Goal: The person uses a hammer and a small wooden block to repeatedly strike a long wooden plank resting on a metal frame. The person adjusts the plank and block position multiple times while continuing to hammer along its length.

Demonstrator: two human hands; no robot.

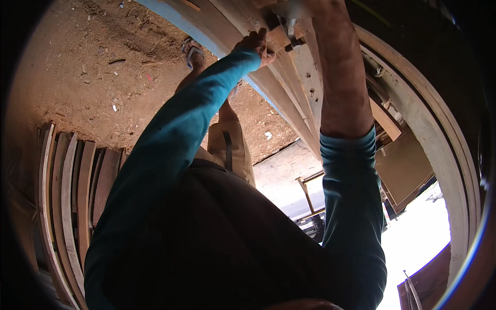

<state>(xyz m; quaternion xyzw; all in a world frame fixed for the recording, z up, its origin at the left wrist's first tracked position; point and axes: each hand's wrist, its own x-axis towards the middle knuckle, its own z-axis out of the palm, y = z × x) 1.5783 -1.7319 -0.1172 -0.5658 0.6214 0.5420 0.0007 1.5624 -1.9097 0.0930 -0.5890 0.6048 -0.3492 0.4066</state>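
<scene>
My left hand (257, 47), at the end of a teal sleeve, rests on the wooden workpiece at the top centre. Its fingers are curled in, and what they hold is hidden. Just right of it a small wood block (279, 38) lies beside a metal tool part (291, 28) with a dark lower end. My right hand (326, 6) is at the upper edge, mostly cut off and smeared by motion, so its fingers do not show. A blurred greyish shape (292, 9) is next to it. Beneath both hands run long boards (294, 95), one with several dark holes.
Sandy ground (103, 67) with wood scraps spreads at the left. Several planks (77, 191) stand stacked at the lower left. A curved-looking pale beam (431, 134) runs along the right, by a brown panel (403, 165). My sandalled foot (194, 51) is beside the bench's blue edge (178, 23).
</scene>
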